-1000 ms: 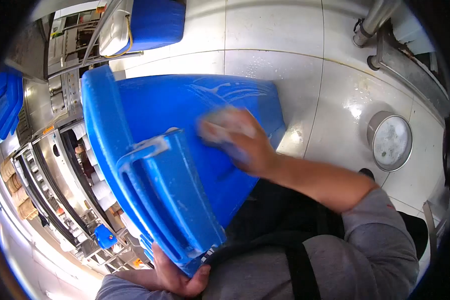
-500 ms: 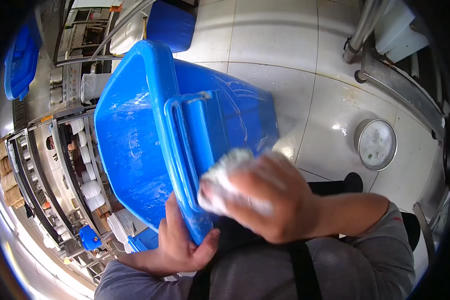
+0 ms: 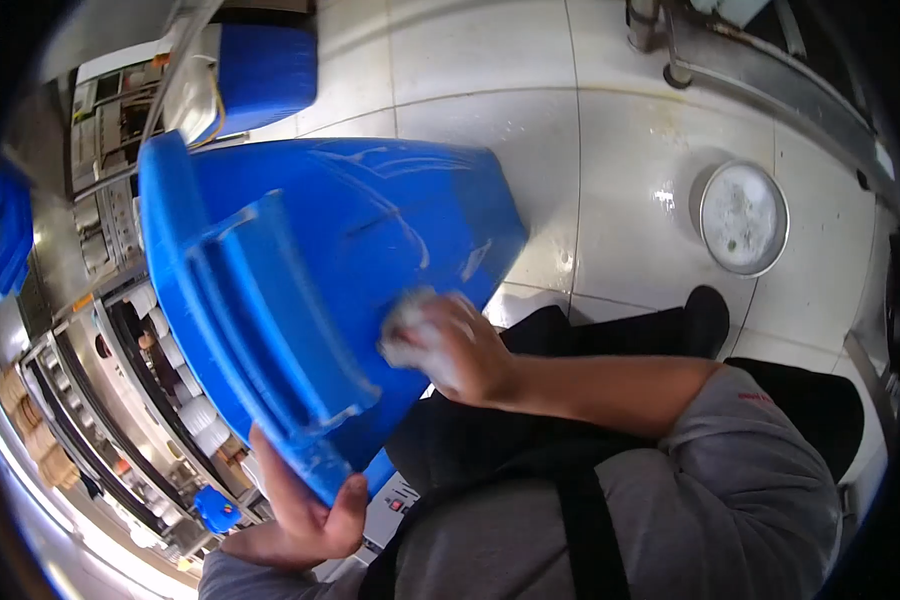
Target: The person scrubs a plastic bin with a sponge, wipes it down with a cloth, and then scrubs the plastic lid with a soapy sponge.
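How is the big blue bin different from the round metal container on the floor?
The blue bin is much larger than the metal container. The bin is bright blue, while the container is silvery. The bin is tilted, its rim in the left hand; the container stands upright, with no hand on it. Both carry white suds: streaks outside the bin, foam inside the container.

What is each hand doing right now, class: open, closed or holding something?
Left hand: closed, holding the blue bin by its rim.
Right hand: closed, holding a foamy pad, perhaps a sponge; blur hides its exact kind.
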Tool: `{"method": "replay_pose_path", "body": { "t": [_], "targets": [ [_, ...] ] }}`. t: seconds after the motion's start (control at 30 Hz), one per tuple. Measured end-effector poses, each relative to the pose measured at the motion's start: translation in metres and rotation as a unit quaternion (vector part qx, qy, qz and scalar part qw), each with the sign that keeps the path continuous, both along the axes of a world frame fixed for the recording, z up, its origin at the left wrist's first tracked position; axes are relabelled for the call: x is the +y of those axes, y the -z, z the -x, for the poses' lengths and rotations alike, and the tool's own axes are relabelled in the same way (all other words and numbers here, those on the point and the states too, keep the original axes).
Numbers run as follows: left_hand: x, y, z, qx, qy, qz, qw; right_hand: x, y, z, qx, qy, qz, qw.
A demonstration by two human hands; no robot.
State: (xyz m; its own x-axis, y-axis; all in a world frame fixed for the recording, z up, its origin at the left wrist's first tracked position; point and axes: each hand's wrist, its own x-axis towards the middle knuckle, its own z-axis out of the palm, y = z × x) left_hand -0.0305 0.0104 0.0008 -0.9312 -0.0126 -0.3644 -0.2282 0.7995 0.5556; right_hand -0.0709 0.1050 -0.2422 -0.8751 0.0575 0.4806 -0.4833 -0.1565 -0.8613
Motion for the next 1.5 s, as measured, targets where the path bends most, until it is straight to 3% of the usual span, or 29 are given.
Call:
{"method": "replay_pose_path", "body": {
  "t": [0.03,0.07,0.1,0.17,0.2,0.23,0.27,0.3,0.33,0.4,0.43,0.47,0.53,0.6,0.63,0.7,0.8,0.83,0.93,0.97,1.0,1.07,1.2,1.3,1.4,1.43,1.5],
  "targets": [
    [0.007,-0.005,0.011,-0.051,0.008,-0.014,0.999,0.0,-0.001,0.017,-0.031,0.04,0.004,0.999],
    [0.005,-0.012,0.012,-0.087,0.034,0.031,0.995,-0.025,0.047,0.024,-0.13,-0.065,0.034,0.989],
    [0.0,-0.015,0.014,-0.093,0.07,0.048,0.992,-0.01,0.054,0.045,-0.318,-0.079,-0.052,0.943],
    [-0.005,-0.014,0.008,-0.102,0.109,0.065,0.987,-0.022,0.15,0.067,-0.482,0.057,-0.138,0.864],
    [-0.01,-0.013,-0.004,-0.081,0.044,0.036,0.995,-0.016,0.19,0.074,-0.554,0.023,-0.152,0.818],
    [-0.011,-0.012,-0.009,-0.061,-0.021,0.006,0.998,-0.02,0.189,0.074,-0.528,0.044,-0.14,0.836],
    [-0.012,-0.021,-0.012,-0.07,-0.026,0.061,0.995,-0.032,0.184,0.076,-0.499,0.065,-0.128,0.855],
    [-0.008,-0.025,-0.013,-0.064,-0.045,0.076,0.994,-0.029,0.128,0.08,-0.454,0.074,-0.132,0.878],
    [-0.008,-0.026,-0.015,-0.061,-0.057,0.076,0.994,-0.014,0.064,0.089,-0.45,-0.024,-0.042,0.892],
    [-0.008,-0.026,-0.018,-0.046,-0.078,0.064,0.994,0.003,-0.017,0.073,-0.235,-0.11,-0.021,0.966],
    [-0.007,-0.027,-0.018,-0.043,-0.085,0.062,0.994,0.005,-0.03,0.067,-0.116,-0.04,0.068,0.99],
    [-0.005,-0.028,-0.021,-0.043,-0.09,0.063,0.993,0.0,-0.019,0.068,-0.119,-0.044,0.074,0.989],
    [-0.004,-0.026,-0.022,-0.039,-0.101,0.061,0.992,-0.015,0.043,0.085,-0.235,0.003,0.001,0.972],
    [-0.003,-0.027,-0.02,-0.039,-0.107,0.059,0.992,-0.024,0.12,0.126,-0.445,0.021,-0.067,0.893],
    [-0.002,-0.027,-0.019,-0.039,-0.111,0.057,0.991,-0.027,0.117,0.13,-0.448,0.017,-0.066,0.892],
    [-0.001,-0.025,-0.014,-0.037,-0.113,0.051,0.992,-0.036,0.099,0.153,-0.386,0.077,-0.087,0.915],
    [0.003,-0.023,-0.005,-0.055,-0.116,0.033,0.991,-0.029,-0.014,0.126,-0.16,0.034,-0.017,0.986],
    [0.003,-0.024,0.0,-0.077,-0.109,0.04,0.99,-0.018,-0.03,0.115,-0.099,0.005,0.07,0.993],
    [0.004,-0.03,0.009,-0.127,-0.091,0.052,0.986,-0.015,0.016,0.107,-0.013,-0.036,0.001,0.999],
    [0.003,-0.031,0.008,-0.129,-0.074,0.052,0.987,-0.018,0.039,0.114,-0.111,-0.035,-0.046,0.992],
    [0.003,-0.033,0.006,-0.133,-0.06,0.057,0.988,-0.023,0.05,0.131,-0.112,-0.035,-0.042,0.992],
    [-0.005,-0.037,0.01,-0.149,-0.001,0.065,0.987,-0.037,0.056,0.155,-0.257,0.04,-0.029,0.965],
    [-0.033,-0.042,0.001,-0.15,0.212,0.124,0.958,-0.033,-0.033,0.122,0.019,0.03,0.188,0.982],
    [-0.02,-0.039,0.001,-0.143,0.098,0.124,0.977,-0.004,-0.028,0.056,0.003,-0.067,0.193,0.979],
    [-0.012,-0.032,0.015,-0.161,0.042,0.092,0.982,-0.01,-0.032,0.079,-0.032,-0.019,0.134,0.99],
    [-0.009,-0.034,0.018,-0.18,0.029,0.079,0.98,-0.014,-0.03,0.111,-0.029,-0.097,0.151,0.983],
    [-0.003,-0.031,0.017,-0.195,0.011,0.053,0.979,-0.004,-0.035,0.103,-0.035,-0.101,0.128,0.986]
  ]
}}
